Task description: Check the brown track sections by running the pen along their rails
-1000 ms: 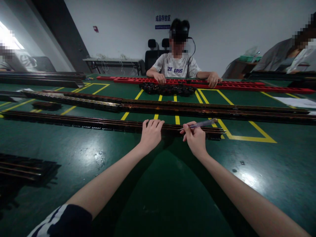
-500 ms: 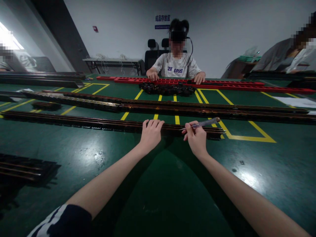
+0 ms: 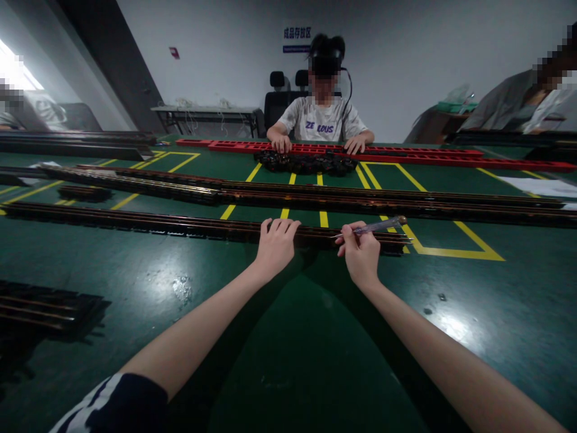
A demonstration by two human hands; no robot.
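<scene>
A long black rail [image 3: 189,226] with copper-coloured strips lies across the green table in front of me. My left hand [image 3: 276,246] grips it near its middle, fingers bent over the top and far edge. Toward the rail's right end, my right hand [image 3: 361,252] is closed around a screwdriver [image 3: 381,225] with a clear handle. The handle slants up to the right, and the thin shaft points left at the rail. Whether the tip touches the rail, I cannot tell.
More long dark rails [image 3: 288,195] lie just beyond, and a dark bundle [image 3: 49,310] sits at left. Across the green table [image 3: 306,373], a person [image 3: 322,117] handles red frames [image 3: 406,157] beside a heap of black parts [image 3: 311,162]. Another person [image 3: 505,105] is at right.
My right hand and the screwdriver have shifted slightly right. My left hand has stayed in place. The hands of the person opposite have moved a little, one of them to the left.
</scene>
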